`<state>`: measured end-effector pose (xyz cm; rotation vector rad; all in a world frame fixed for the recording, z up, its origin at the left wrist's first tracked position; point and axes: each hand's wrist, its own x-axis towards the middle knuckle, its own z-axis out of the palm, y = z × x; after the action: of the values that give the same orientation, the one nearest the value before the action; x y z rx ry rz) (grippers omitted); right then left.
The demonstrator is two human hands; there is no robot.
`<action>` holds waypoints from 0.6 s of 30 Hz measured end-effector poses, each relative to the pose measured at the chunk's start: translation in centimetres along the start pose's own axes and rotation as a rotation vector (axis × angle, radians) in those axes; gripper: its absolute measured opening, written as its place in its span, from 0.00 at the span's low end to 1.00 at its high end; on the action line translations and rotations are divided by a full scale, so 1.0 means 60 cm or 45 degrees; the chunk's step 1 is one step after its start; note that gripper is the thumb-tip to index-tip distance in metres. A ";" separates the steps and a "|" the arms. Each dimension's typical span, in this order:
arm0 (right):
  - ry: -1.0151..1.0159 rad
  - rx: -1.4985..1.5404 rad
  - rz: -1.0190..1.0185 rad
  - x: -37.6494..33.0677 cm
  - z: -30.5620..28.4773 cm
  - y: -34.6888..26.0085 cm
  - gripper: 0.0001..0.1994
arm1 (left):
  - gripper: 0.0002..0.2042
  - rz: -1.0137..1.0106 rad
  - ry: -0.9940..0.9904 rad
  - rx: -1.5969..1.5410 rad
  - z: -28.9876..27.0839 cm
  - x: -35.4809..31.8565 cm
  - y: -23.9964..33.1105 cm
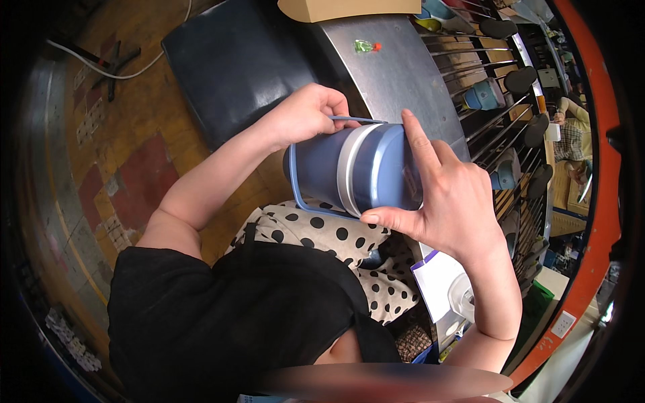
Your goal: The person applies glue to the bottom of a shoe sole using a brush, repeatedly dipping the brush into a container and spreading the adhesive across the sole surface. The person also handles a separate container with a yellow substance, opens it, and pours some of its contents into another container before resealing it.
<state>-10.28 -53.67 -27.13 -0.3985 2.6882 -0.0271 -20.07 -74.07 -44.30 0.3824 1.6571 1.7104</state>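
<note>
A blue round container [316, 168] with a white band [346, 168] and a glossy blue lid [383, 168] lies on its side in front of me, held above my lap. Its thin blue-grey carrying handle [316, 209] loops along the body. My left hand [309, 115] has its fingers curled round the handle's upper stretch, beside the body. Spanning the lid end, my right hand [457, 191] has the thumb at the lower edge and the index finger at the upper edge. The inside of the container is hidden.
A dark padded seat [235, 60] stands ahead on the left. On the grey metal bench [396, 74] sits a small green bottle [365, 46] with a red cap, near a cardboard box [356, 8]. To the right, blue parts hang among black rods [484, 57] beside an orange beam [601, 134].
</note>
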 end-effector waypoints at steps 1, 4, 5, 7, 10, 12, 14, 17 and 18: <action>0.036 -0.019 -0.032 0.003 0.003 0.002 0.57 | 0.06 0.020 -0.003 -0.003 -0.001 0.000 0.000; 0.348 -0.205 -0.440 0.007 0.012 0.007 0.61 | 0.07 0.053 0.008 0.002 0.001 -0.001 -0.003; 0.296 -0.136 -0.381 0.008 0.014 0.008 0.62 | 0.07 0.047 0.013 0.007 0.003 -0.001 -0.006; 0.079 -0.001 -0.093 0.008 0.019 0.009 0.61 | 0.07 0.062 0.025 0.007 0.006 0.000 -0.013; 0.073 -0.010 0.146 0.013 0.029 0.010 0.61 | 0.08 0.106 0.046 0.052 0.014 -0.003 -0.025; 0.181 -0.061 0.052 0.011 0.036 0.007 0.63 | 0.08 0.057 0.080 0.034 0.012 -0.001 -0.029; 0.286 0.034 -0.074 0.002 0.041 0.003 0.62 | 0.07 0.034 0.110 -0.002 0.013 -0.003 -0.033; 0.251 0.155 -0.050 -0.001 0.046 -0.004 0.56 | 0.07 0.084 0.090 -0.038 0.009 -0.002 -0.033; 0.270 0.201 -0.095 -0.002 0.044 -0.006 0.54 | 0.06 0.105 0.058 -0.027 0.006 0.001 -0.031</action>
<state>-8.98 -53.86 -29.48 -0.4695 2.8507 -0.3187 -19.32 -73.91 -46.07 0.4090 1.6750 1.8082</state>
